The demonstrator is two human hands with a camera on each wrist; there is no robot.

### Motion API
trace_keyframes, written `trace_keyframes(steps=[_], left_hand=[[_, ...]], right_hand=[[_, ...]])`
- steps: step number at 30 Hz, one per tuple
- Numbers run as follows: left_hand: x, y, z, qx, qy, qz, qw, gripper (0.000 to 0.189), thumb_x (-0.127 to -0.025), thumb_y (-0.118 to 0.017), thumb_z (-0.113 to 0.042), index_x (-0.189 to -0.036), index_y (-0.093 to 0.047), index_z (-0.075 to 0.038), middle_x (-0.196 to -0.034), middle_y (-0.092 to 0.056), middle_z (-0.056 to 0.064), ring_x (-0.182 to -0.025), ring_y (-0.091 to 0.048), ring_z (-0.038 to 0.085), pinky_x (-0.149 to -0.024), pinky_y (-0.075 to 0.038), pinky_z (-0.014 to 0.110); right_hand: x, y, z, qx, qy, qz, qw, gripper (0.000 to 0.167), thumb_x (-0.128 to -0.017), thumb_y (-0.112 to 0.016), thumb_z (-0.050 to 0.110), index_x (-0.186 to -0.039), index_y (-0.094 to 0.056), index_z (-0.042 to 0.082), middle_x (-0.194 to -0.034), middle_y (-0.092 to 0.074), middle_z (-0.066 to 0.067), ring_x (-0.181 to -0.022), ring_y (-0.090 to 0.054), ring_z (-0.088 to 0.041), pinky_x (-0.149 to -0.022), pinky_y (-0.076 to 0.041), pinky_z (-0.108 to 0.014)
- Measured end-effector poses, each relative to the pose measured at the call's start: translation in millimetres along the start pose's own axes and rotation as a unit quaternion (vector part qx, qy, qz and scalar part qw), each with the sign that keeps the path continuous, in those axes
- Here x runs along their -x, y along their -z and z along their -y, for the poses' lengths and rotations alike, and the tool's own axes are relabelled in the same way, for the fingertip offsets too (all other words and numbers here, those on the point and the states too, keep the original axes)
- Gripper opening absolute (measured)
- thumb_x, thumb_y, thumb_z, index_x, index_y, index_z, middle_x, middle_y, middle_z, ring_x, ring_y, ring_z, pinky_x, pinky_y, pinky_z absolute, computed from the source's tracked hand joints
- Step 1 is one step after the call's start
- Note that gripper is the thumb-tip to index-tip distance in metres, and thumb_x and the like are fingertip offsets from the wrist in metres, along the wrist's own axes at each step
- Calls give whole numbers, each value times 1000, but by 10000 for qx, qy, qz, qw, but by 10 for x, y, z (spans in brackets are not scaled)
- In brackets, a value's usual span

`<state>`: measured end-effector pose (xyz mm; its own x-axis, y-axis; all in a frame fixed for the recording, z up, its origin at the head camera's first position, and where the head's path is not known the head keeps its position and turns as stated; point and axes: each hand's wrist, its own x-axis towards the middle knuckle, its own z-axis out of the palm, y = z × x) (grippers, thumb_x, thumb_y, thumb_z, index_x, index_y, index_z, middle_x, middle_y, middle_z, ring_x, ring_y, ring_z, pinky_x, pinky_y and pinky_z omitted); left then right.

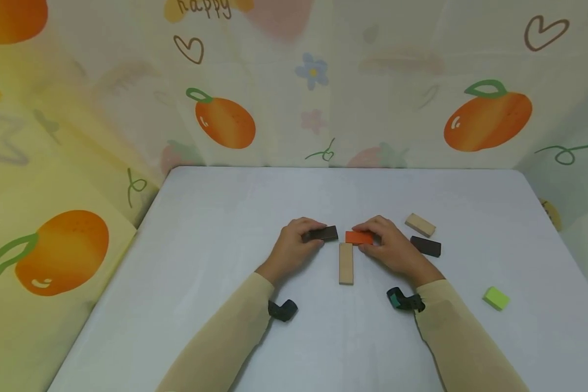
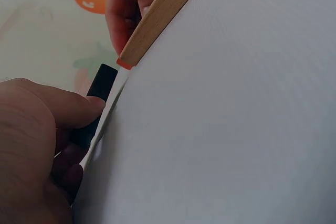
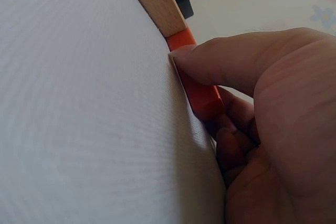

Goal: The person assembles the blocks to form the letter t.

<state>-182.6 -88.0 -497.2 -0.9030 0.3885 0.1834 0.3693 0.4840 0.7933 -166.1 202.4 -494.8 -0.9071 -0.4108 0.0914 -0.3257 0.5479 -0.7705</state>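
Observation:
My left hand (image 1: 296, 240) pinches a black wooden block (image 1: 325, 233) between thumb and fingers; in the left wrist view this block (image 2: 101, 98) is tilted and looks slightly raised off the table. With thumb and fingers my right hand (image 1: 387, 244) grips an orange block (image 1: 359, 238), which lies sideways on the table. A plain wooden block (image 1: 345, 264) lies lengthwise toward me, its far end touching the orange block near that block's left end, as the right wrist view also shows. Between the black block and the orange one there is a small gap.
Right of my right hand lie another plain wooden block (image 1: 420, 225) and a second black block (image 1: 426, 246). A light green block (image 1: 496, 298) sits farther right and nearer. The white table (image 1: 176, 245) ends at a patterned cloth backdrop (image 1: 284, 109).

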Motion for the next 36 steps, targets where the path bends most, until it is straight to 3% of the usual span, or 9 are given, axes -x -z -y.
trace_keyframes(steps=[6, 14, 36], left_hand=[[-49, -42, -21, -293, -94, 127, 9994, 34, -97, -84, -5, -131, -79, -7, -130, -74, 3, -124, -62, 24, -109, -50, 40], [-76, -63, -22, -331, -313, 313, 9985, 34, -95, -85, -4, -129, -80, -8, -130, -75, 3, -121, -63, 24, -107, -51, 40], [-91, -86, -33, -353, -337, 480, 9977, 39, -95, -85, -3, -132, -79, -10, -134, -74, 2, -123, -61, 23, -108, -50, 40]], right_hand=[[-17, -5, 2, 94, -17, -9, 10000, 40, -101, -79, 7, -141, -72, 7, -129, -64, -9, -122, -57, -29, -108, -46, -53], [-20, 3, -5, 59, 121, -38, 9999, 37, -101, -79, 7, -138, -73, 6, -126, -64, -9, -121, -57, -30, -107, -45, -53], [-8, 11, 13, -9, 124, -60, 9999, 38, -100, -80, 4, -137, -73, 5, -125, -65, -9, -120, -57, -30, -107, -44, -53]])
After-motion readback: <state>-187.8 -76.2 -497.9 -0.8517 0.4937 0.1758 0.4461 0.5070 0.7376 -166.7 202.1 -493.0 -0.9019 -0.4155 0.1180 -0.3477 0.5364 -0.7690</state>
